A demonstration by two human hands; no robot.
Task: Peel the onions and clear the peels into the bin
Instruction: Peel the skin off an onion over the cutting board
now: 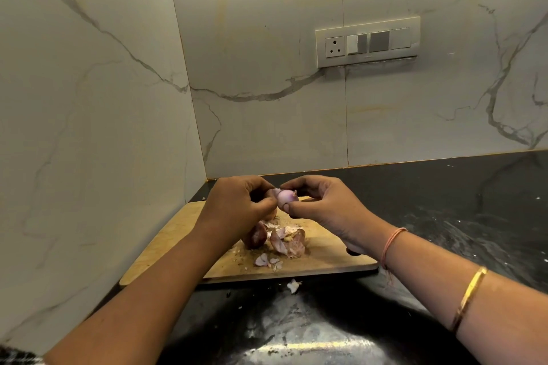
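A small purple onion [287, 198] is held in the air above the wooden cutting board [184, 234]. My left hand [237, 210] pinches a pale flap of its skin on the left side. My right hand [323, 207] grips the onion between thumb and fingers from the right. An unpeeled brown onion [255, 238] lies on the board under my left wrist. Loose peels [286, 241] are piled beside it, with smaller bits [267, 261] nearer the board's front edge.
The board sits on a black counter [444, 216] in a corner of marble walls. One peel scrap [294, 285] lies on the counter in front of the board. A socket and switch panel [367, 41] is on the back wall. No bin is in view.
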